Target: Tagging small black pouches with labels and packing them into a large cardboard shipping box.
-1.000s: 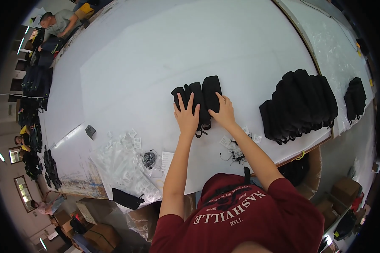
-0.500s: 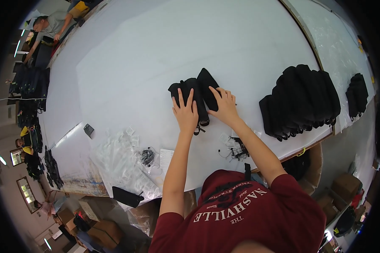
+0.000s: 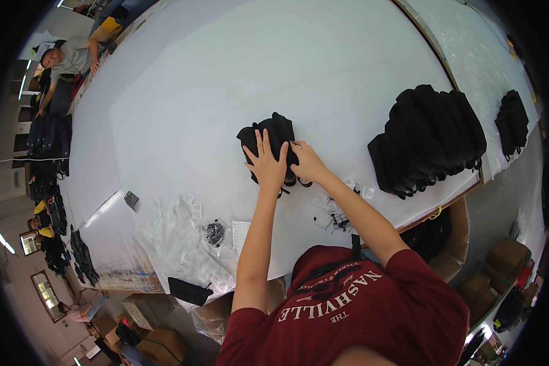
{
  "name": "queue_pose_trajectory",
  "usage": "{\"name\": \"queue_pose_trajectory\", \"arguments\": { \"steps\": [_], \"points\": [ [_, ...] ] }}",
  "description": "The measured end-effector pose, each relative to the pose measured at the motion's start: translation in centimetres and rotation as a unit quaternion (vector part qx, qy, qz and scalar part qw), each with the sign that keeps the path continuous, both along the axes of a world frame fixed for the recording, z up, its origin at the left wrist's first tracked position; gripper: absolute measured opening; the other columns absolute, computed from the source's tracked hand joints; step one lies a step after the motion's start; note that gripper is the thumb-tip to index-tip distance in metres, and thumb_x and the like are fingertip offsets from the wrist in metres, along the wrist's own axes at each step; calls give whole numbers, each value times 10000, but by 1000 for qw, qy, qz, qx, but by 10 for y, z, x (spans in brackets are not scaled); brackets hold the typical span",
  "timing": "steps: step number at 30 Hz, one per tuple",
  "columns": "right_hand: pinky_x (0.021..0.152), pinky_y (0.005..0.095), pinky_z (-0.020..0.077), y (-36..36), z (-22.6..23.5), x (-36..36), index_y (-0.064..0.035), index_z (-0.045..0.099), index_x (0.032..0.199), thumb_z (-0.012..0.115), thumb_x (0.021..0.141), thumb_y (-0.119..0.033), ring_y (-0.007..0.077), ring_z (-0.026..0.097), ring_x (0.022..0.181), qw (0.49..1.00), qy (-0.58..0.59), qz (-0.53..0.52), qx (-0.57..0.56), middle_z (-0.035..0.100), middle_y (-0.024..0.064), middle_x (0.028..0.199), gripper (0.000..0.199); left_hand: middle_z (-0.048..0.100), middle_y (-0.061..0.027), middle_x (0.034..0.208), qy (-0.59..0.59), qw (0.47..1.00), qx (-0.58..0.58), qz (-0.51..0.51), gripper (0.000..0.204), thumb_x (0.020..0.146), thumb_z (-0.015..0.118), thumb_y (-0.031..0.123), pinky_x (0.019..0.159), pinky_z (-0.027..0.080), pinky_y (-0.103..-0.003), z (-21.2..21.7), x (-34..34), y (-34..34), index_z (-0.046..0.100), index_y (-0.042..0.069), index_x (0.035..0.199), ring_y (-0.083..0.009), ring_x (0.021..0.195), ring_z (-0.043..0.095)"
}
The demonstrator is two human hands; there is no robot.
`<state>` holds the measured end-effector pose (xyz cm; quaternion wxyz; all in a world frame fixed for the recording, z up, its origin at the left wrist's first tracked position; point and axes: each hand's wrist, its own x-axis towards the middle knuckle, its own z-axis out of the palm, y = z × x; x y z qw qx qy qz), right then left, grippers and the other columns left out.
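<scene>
Black pouches [image 3: 280, 127], centre frame, long axes running up-frame, lie under the outspread left hand [image 3: 267, 165], the right hand [image 3: 308, 163] touching their right edge, its closure indiscernible.

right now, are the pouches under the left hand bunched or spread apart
Bunched: the black pouches touch side by side, left hand across them, right hand at their right edge.

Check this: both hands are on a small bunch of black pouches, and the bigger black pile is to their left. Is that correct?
Not quite: the head view shows the bigger black pile to their right, not their left. The left hand and right hand are indeed on the small bunch of black pouches.
</scene>
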<state>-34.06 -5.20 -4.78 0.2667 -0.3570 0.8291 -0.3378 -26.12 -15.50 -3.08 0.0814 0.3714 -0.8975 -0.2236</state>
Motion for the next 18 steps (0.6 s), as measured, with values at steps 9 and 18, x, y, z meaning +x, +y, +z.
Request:
{"name": "queue_pose_trajectory", "arguments": {
  "steps": [9,18],
  "points": [
    [1078,467,241,105,196,-44,-180,525,1258,687,718,-79,373,317,1288,941,305,-142,-45,319,175,1417,572,160,3,1536,-39,998,27,28,727,833,494,621,995,173,-701,4,8,-13,288,266,1433,-482,1354,123],
    [1053,507,214,210,209,-99,-252,494,1235,801,585,-252,353,247,1326,843,437,-230,213,165,132,1497,719,147,4,1538,-29,999,44,15,725,840,473,630,1004,191,-675,1,5,-12,276,269,1437,-462,1359,127]
  ]
}}
